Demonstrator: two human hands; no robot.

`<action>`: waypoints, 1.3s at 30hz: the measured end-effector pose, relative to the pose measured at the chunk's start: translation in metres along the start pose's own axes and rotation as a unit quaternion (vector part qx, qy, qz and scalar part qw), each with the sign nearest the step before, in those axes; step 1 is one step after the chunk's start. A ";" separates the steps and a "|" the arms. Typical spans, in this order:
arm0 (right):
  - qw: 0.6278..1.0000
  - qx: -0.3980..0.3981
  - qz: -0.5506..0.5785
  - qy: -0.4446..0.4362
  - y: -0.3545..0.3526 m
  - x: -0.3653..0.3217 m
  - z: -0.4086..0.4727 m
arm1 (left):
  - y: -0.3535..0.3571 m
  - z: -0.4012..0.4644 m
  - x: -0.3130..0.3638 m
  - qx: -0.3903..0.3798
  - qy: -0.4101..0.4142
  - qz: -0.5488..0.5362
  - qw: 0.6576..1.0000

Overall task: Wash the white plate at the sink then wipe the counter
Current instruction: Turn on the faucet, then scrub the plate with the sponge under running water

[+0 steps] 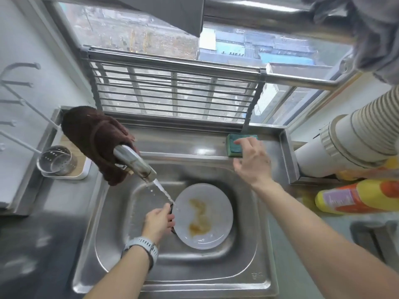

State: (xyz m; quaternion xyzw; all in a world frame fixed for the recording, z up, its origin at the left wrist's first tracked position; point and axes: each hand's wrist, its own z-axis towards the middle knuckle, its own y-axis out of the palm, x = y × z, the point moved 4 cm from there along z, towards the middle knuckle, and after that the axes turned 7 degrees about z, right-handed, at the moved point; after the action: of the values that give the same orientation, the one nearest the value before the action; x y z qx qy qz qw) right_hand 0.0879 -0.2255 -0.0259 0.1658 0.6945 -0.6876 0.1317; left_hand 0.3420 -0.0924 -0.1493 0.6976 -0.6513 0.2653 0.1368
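Both hands I see over one steel sink (108,251): my left hand (158,222) grips the rim of one round white plate (218,214), brown-smeared, tilted in the basin under the tap's (135,161) thin stream. Farther back, my right hand (251,161) spreads open, empty, fingertips at one green sponge (234,145) on the ledge. One brown fuzzy cloth (95,137) drapes the tap.
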 end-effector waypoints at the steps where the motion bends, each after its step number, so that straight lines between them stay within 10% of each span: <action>1: 0.998 -0.034 -0.041 -0.021 0.000 0.009 0.011 | -0.001 0.004 0.000 -0.001 0.014 0.046 0.999; 7: 0.985 -0.090 -0.131 -0.072 0.004 0.032 0.050 | -0.017 0.027 0.003 0.031 0.113 0.511 0.852; 12: 0.988 -0.022 -0.130 -0.082 -0.008 0.032 0.048 | -0.027 0.044 -0.014 0.042 -0.050 0.138 0.988; 15: 0.992 0.053 -0.059 -0.101 -0.007 0.023 0.000 | -0.024 0.044 -0.023 0.015 -0.154 -0.047 0.987; 25: 0.963 -0.257 -0.074 -0.047 0.183 0.010 -0.132 | 0.019 0.065 -0.048 -0.001 0.022 0.331 0.944; 39: 0.955 -0.262 -0.114 -0.080 0.210 -0.001 -0.133 | 0.011 0.076 -0.055 0.024 0.058 0.360 0.931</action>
State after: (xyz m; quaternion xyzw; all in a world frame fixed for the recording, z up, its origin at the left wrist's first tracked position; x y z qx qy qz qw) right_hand 0.1816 -0.0928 -0.2145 -0.0107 0.8516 -0.5032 0.1465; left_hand 0.3451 -0.0879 -0.2435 0.4029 -0.8431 0.3523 0.0528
